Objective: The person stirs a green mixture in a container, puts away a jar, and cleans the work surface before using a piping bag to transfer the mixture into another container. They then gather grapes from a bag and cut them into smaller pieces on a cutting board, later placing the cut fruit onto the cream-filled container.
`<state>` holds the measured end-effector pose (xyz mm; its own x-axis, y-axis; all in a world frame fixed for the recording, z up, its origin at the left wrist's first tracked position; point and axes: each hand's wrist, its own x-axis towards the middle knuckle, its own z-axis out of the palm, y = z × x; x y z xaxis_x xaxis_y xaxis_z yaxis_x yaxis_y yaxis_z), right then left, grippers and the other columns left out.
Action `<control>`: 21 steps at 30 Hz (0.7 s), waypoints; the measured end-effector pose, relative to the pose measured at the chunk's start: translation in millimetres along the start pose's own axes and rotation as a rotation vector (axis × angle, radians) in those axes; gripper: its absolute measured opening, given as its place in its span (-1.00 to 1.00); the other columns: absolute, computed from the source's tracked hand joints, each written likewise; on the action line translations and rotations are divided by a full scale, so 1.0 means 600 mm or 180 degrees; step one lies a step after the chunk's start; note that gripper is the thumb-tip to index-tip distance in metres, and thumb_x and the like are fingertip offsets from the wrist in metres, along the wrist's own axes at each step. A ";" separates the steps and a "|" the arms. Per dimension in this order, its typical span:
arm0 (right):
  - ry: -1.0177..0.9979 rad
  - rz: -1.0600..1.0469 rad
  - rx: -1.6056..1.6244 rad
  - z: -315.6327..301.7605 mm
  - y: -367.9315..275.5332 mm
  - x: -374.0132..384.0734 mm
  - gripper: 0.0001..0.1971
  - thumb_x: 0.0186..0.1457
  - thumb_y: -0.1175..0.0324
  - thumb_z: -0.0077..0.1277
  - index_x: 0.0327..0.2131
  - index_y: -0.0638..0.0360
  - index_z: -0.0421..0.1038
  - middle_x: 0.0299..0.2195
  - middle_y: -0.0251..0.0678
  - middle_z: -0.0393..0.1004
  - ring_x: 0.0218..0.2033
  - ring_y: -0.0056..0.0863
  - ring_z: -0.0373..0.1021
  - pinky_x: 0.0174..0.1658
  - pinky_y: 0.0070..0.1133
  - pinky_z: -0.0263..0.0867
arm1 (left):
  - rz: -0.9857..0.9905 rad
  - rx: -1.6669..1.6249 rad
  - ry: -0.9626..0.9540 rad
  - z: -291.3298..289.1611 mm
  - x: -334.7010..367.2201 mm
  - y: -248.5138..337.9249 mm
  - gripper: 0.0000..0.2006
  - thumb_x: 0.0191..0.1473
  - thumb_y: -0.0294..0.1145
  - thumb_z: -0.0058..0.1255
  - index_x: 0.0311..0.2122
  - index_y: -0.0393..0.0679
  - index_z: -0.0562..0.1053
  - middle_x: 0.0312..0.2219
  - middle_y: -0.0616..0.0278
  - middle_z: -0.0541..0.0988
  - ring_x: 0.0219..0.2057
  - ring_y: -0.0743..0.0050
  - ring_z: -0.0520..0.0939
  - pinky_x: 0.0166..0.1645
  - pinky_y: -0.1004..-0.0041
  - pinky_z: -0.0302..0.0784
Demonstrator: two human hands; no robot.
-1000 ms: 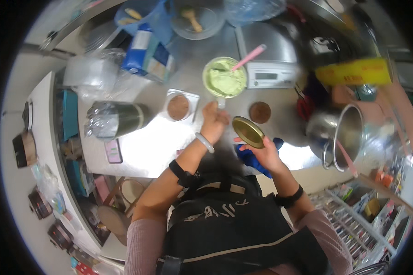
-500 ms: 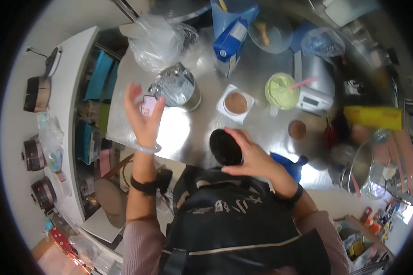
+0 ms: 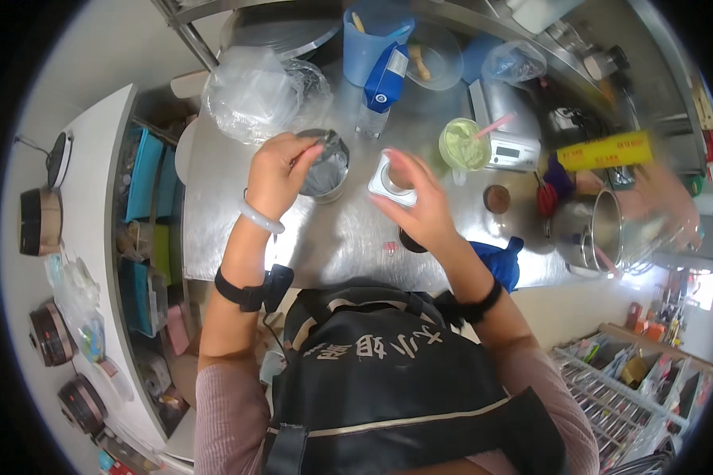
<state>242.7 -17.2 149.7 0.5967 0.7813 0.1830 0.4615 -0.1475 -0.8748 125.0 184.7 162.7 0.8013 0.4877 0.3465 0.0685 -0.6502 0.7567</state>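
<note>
My left hand (image 3: 279, 174) is closed in a pinch at the rim of a silver foil bag (image 3: 325, 176), which lines an open metal can. Just right of the can, my right hand (image 3: 421, 204) curves round a white square-based container (image 3: 379, 187), thumb at its near side and fingers over its far side. The hand hides most of its inside. Partly under that hand, a black round lid (image 3: 411, 241) rests on the steel table (image 3: 325, 257). Close to the lid lies a small pink-and-white piece (image 3: 390, 248), too small to name.
A green-filled measuring cup (image 3: 465, 147) with a pink spatula stands by a scale (image 3: 515, 153). Behind are a blue carton (image 3: 385, 79), a blue jug (image 3: 364, 55) and plastic bags (image 3: 261, 95). At right, another person's blurred arm (image 3: 661, 198) is near a metal pot (image 3: 602, 222).
My left hand has moved from beside the can to the foil's rim. My right hand has let go of the black lid and reached the white container. The pink-and-white piece now lies on the table.
</note>
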 end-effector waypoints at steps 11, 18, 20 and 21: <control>-0.0340 -0.1800 -0.0848 0.079 -0.046 0.019 -0.71 -0.31 0.38 0.19 -0.36 0.08 0.50 -0.36 -0.42 0.43 -0.31 -0.42 0.39 -0.25 -0.52 0.33 | 0.0935 0.0298 -0.0269 -0.038 -0.116 0.008 -0.85 -0.16 -0.55 0.12 -0.37 -0.22 0.54 -0.48 0.15 0.51 -0.47 0.22 0.49 -0.34 0.38 0.38; -0.0369 -0.0907 0.0048 0.103 -0.045 -0.017 -0.83 -0.12 0.35 0.18 -0.37 0.12 0.53 -0.51 -0.38 0.42 -0.42 -0.49 0.38 -0.38 -0.60 0.29 | -0.0367 -0.0651 -0.0288 -0.039 -0.140 0.028 -0.93 -0.10 -0.52 0.11 -0.53 -0.27 0.49 -0.55 0.21 0.44 -0.47 0.45 0.44 -0.39 0.52 0.31; -0.0556 0.0306 0.0670 0.110 -0.066 -0.028 -0.76 -0.04 0.37 0.14 -0.23 0.11 0.51 -0.55 -0.33 0.41 -0.43 -0.54 0.37 -0.37 -0.61 0.28 | -0.0547 -0.0661 -0.0412 -0.040 -0.140 0.018 -0.88 -0.10 -0.52 0.08 -0.59 -0.29 0.44 -0.61 0.22 0.38 -0.49 0.42 0.38 -0.40 0.48 0.26; -0.0715 0.0536 0.0973 0.117 -0.064 -0.030 -0.73 -0.01 0.36 0.12 -0.17 0.10 0.48 -0.55 -0.32 0.42 -0.43 -0.56 0.37 -0.36 -0.61 0.27 | -0.0676 -0.0688 -0.0379 -0.038 -0.142 0.010 -0.87 -0.12 -0.51 0.07 -0.61 -0.29 0.42 -0.62 0.21 0.38 -0.49 0.39 0.36 -0.39 0.45 0.23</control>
<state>168.1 16.9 148.2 0.4735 0.8795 -0.0469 0.1331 -0.1241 -0.9833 43.4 152.7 150.2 0.8474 0.5193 0.1106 0.1241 -0.3962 0.9097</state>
